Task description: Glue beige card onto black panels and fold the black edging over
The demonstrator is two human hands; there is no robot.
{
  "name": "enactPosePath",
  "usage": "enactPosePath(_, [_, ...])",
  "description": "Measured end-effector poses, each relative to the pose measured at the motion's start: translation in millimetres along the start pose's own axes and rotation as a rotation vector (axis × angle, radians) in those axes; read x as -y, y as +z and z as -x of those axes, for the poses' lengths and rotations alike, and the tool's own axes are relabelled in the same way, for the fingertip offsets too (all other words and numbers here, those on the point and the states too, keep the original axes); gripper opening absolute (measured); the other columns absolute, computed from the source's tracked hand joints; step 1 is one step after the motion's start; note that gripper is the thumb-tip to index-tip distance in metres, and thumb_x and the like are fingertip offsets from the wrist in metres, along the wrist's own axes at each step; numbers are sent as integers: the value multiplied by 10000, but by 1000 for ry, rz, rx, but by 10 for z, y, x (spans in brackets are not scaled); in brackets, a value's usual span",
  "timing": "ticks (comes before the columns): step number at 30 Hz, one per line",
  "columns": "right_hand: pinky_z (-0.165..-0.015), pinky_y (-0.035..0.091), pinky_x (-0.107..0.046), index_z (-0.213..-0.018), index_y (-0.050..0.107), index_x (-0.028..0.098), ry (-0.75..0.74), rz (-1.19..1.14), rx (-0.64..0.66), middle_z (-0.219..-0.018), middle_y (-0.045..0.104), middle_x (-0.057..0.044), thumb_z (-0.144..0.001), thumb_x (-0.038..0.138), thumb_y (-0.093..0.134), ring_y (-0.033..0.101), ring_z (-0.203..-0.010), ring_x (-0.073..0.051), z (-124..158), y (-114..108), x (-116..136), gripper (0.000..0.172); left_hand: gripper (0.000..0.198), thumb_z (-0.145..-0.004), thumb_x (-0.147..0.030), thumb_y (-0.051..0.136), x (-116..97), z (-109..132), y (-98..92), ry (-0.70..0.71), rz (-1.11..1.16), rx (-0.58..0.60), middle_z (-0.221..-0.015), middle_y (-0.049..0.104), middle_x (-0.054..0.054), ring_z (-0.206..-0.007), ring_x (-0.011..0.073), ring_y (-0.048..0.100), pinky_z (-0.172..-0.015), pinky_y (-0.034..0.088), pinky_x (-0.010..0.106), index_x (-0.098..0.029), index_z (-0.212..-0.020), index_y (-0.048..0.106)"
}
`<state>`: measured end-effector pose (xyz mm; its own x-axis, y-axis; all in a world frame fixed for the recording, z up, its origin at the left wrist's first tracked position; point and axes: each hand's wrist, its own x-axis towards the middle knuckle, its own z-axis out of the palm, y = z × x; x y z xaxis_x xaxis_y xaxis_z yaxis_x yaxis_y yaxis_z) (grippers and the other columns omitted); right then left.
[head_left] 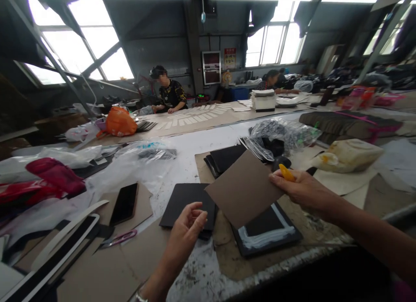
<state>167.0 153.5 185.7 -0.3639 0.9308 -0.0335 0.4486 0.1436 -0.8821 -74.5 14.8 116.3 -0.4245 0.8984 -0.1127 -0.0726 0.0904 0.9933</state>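
Note:
My right hand [294, 187] pinches the corner of a grey-brown rectangular panel [243, 189], held tilted above the table. A yellow-handled tool [286, 173] sticks out of the same hand; its working end cannot be made out. Below the panel lies a black panel [266, 235] with a whitish smear of glue along its edges, partly covered from view. My left hand [191, 222] is empty, its fingers loosely curled and apart, over the near edge of a black panel stack [182, 202]. Further back, more black panels [227, 157] are piled on a brown board.
To the left lie a phone [124, 203], small snips [118, 239] and cut strips [71, 250]. Clear plastic bags [282, 135] and a yellowed plastic container [349, 155] stand behind on the right. A person [169, 92] works at the far table, near an orange bag [120, 121].

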Motion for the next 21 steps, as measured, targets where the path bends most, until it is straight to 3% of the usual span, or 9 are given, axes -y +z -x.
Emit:
enactPosePath(5, [-364, 142, -185, -703, 443, 208, 200, -234, 28, -476, 250, 106, -617, 610, 607, 209, -373, -41, 208, 48, -231, 442, 599, -589, -525, 750, 268, 112, 315, -149, 133, 116, -765, 663, 72, -676, 186, 620, -589, 480, 273, -125, -1004, 589])
enactPosePath(9, [-371, 146, -193, -672, 410, 207, 235, -205, 53, -493, 247, 104, -641, 625, 580, 209, -382, -40, 332, 38, -406, 453, 384, -673, -513, 683, 341, 153, 501, -120, 78, 221, -565, 588, 1, -508, 112, 522, -510, 420, 224, -142, -672, 585])
enactPosePath(11, [-387, 184, -207, -661, 429, 201, 206, -71, 71, -497, 284, 91, -684, 634, 536, 244, -399, -52, 357, -23, -493, 447, 378, -693, -500, 660, 318, 143, 548, -118, 39, 234, -503, 554, -14, -460, 97, 484, -474, 388, 210, -154, -601, 536])
enactPosePath(16, [-550, 348, -252, -638, 526, 191, 47, 414, 152, -606, 537, 3, -809, 554, 422, 496, -575, -138, 297, -163, -704, 414, 360, -705, -505, 601, 319, 22, 625, -130, -115, 239, -464, 553, -10, -415, 98, 474, -424, 349, 198, -170, -615, 504])
enactPosePath(21, [-613, 358, -275, -716, 590, 198, 45, 833, 145, -728, 648, -64, -865, 479, 374, 601, -728, -216, 174, -58, -886, 385, 351, -717, -491, 556, 505, -121, 688, -124, -333, 190, -435, 534, -25, -361, 93, 449, -382, 324, 198, -195, -558, 456])
